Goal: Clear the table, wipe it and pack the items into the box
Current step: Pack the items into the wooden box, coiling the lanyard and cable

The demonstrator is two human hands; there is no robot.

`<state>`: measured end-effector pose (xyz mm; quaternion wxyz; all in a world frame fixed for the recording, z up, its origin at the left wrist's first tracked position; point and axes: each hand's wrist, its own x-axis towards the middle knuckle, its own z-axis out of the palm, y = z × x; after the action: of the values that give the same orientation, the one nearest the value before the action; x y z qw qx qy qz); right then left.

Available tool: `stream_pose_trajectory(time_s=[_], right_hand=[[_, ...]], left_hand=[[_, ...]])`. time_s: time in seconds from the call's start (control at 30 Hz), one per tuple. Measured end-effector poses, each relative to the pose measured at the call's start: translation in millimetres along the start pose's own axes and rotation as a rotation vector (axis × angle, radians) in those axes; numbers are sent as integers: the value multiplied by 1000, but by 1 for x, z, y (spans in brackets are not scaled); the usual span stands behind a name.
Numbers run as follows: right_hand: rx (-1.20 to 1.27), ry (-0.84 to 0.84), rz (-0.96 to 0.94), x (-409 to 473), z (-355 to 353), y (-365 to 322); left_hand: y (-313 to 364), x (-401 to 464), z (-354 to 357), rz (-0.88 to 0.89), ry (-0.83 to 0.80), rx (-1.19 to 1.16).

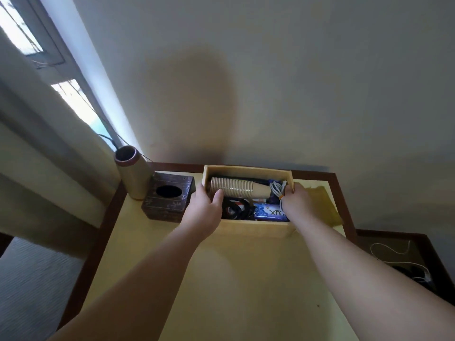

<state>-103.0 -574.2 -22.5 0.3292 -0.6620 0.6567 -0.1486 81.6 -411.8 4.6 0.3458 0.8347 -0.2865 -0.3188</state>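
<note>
Between both hands (204, 207) (294, 200), box (256, 228), long axis left-right.

Two bare forearms in view, no sleeves visible up to the frame edge; left hand (205, 209) and right hand (294, 201) both bare, no gloves; no rings, watch or bracelets visible; fingers (218, 194) short, nails unpainted as far as visible

The box (256, 228) is standing on the table (221, 279) against the wall, the tissue holder (168, 199) lying left of it and the cloth (322, 205) right.
</note>
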Motion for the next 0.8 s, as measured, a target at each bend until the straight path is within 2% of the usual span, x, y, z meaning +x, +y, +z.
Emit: stream_pose_trajectory(time_s=[0.2, 0.33, 0.53, 0.6, 0.7, 0.8], right_hand=[[-104, 57, -48, 35, 10, -8], [-152, 61, -45, 31, 10, -10], [80, 139, -53, 0, 2, -11], [124, 247, -152, -22, 1, -5], [148, 467, -419, -70, 8, 6], [132, 554, -610, -127, 29, 21]], left_hand=[[1, 29, 17, 6, 57, 157], [3, 34, 18, -27, 70, 179], [3, 20, 8, -8, 54, 56], [-3, -1, 3, 87, 95, 37], [-27, -47, -2, 218, 203, 0], [-70, -90, -12, 174, 251, -56]])
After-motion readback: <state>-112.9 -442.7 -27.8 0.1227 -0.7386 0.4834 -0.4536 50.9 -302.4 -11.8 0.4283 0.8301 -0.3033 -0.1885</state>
